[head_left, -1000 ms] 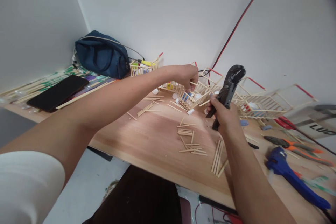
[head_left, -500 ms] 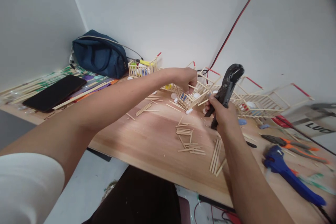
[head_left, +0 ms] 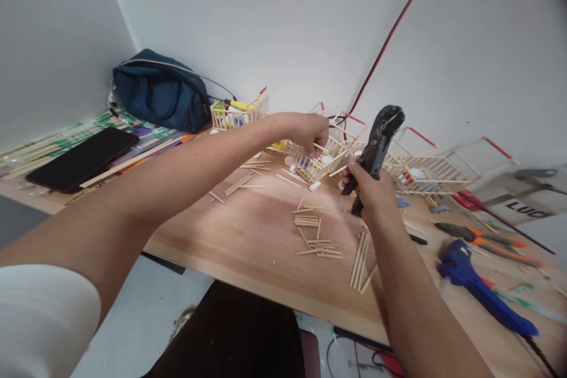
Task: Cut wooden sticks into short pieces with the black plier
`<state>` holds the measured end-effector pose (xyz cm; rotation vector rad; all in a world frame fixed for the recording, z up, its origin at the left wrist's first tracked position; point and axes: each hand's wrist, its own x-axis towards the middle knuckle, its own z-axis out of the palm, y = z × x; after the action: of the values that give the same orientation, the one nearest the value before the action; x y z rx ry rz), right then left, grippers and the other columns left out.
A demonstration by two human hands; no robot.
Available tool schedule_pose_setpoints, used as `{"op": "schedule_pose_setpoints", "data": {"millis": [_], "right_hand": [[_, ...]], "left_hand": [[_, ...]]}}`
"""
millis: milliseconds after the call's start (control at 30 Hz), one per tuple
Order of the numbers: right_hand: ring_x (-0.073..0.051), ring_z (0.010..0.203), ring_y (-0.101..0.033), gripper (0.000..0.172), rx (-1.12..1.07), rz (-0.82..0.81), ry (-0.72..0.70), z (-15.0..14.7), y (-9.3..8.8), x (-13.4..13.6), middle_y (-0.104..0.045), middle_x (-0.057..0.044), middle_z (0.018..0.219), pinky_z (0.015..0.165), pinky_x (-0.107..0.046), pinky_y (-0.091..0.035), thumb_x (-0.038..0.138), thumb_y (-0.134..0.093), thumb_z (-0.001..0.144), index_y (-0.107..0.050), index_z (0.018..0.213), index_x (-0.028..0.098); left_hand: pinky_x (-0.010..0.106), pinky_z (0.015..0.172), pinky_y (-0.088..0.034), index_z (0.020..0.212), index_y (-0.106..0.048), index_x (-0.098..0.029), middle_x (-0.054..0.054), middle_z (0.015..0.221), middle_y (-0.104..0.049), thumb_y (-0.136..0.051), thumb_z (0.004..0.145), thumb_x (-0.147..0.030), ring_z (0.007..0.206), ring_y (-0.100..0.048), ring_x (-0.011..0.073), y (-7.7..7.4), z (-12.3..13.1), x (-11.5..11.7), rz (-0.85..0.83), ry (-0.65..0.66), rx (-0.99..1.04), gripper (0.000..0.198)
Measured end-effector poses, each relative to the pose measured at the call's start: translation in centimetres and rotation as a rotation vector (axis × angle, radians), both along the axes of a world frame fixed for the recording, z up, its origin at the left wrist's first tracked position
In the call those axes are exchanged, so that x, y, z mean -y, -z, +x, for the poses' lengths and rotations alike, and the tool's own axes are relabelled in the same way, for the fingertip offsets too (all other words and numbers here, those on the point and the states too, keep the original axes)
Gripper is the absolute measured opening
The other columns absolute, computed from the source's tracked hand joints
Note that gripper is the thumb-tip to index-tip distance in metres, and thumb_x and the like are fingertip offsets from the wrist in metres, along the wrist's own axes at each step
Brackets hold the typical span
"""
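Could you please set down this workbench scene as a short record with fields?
Left hand: pinching the stick frame at its rim
Right hand: gripping black pliers, head up, close to that frame
Wooden tabletop: loose cut sticks near both hands
Right side: blue glue gun lying flat
Back left: blue bag, black phone

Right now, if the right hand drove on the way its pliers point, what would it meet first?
Probably nothing near: the right hand holds the pliers tilted up above the stick frames, toward the bare wall; depth is unclear.
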<state>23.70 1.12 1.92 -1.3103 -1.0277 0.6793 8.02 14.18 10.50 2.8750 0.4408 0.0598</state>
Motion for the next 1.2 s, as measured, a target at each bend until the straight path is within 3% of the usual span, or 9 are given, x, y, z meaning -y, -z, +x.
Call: {"op": "schedule_pose_setpoints", "data": {"millis": [500, 700, 833, 967, 1067, 1200], "right_hand": [[-0.01, 0.052, -0.051, 0.023, -0.016, 0.036, -0.028, 0.1, 0.0, 0.0, -0.055, 0.003, 0.061, 0.048, -0.022, -0.045, 0.036, -0.072, 0.069, -0.059, 0.075, 0.019], [-0.008, 0.048, -0.05, 0.025, -0.093, 0.083, 0.045, 0.0, -0.8, 0.1, -0.055, 0.005, 0.056, 0.044, -0.02, -0.042, 0.035, -0.074, 0.065, -0.058, 0.074, 0.019], [-0.008, 0.047, -0.05, 0.028, -0.145, 0.132, 0.079, 0.3, -1.3, 0.0, -0.055, 0.006, 0.054, 0.043, -0.019, -0.042, 0.035, -0.075, 0.061, -0.058, 0.075, 0.018], [-0.007, 0.047, -0.05, 0.029, -0.193, 0.144, 0.083, 0.5, -1.4, -0.1, -0.055, 0.006, 0.054, 0.045, -0.018, -0.042, 0.035, -0.076, 0.059, -0.058, 0.075, 0.018], [-0.007, 0.047, -0.049, 0.03, -0.189, 0.125, 0.071, 0.4, -1.4, 0.0, -0.054, 0.006, 0.054, 0.045, -0.018, -0.042, 0.036, -0.076, 0.06, -0.057, 0.075, 0.019], [-0.008, 0.049, -0.05, 0.031, -0.147, 0.104, 0.074, 0.2, -1.4, 0.1, -0.055, 0.005, 0.055, 0.046, -0.019, -0.043, 0.04, -0.076, 0.062, -0.056, 0.071, 0.019]], "left_hand": [[0.025, 0.057, -0.03, 0.066, -0.075, -0.017, -0.003, 0.05, -0.058, -0.071, 0.06, -0.013, 0.05, -0.042, 0.0098, 0.1, 0.5, -1.1, -0.048, -0.01, -0.072, 0.008], [0.024, 0.059, -0.031, 0.076, -0.076, -0.013, -0.001, 0.06, -0.063, -0.066, 0.066, -0.013, 0.056, -0.048, 0.0095, -0.2, 0.8, -0.8, 0.114, -0.031, 0.19, 0.013], [0.025, 0.06, -0.03, 0.076, -0.074, -0.012, 0.003, 0.067, -0.065, -0.064, 0.073, -0.014, 0.064, -0.053, 0.0125, 0.4, 2.4, -0.6, 0.306, -0.165, 0.33, 0.01], [0.026, 0.062, -0.031, 0.078, -0.072, -0.015, 0.006, 0.086, -0.069, -0.059, 0.081, -0.016, 0.08, -0.06, 0.0164, 1.9, 3.7, 0.1, 0.442, -0.21, 0.377, 0.014], [0.027, 0.061, -0.031, 0.081, -0.07, -0.015, 0.007, 0.101, -0.066, -0.055, 0.085, -0.016, 0.082, -0.061, 0.0154, 2.8, 4.0, 0.6, 0.521, -0.21, 0.366, 0.015], [0.028, 0.057, -0.03, 0.084, -0.068, -0.013, 0.007, 0.098, -0.065, -0.05, 0.089, -0.017, 0.078, -0.062, 0.0154, 3.1, 4.1, 0.9, 0.588, -0.203, 0.26, 0.02]]}}
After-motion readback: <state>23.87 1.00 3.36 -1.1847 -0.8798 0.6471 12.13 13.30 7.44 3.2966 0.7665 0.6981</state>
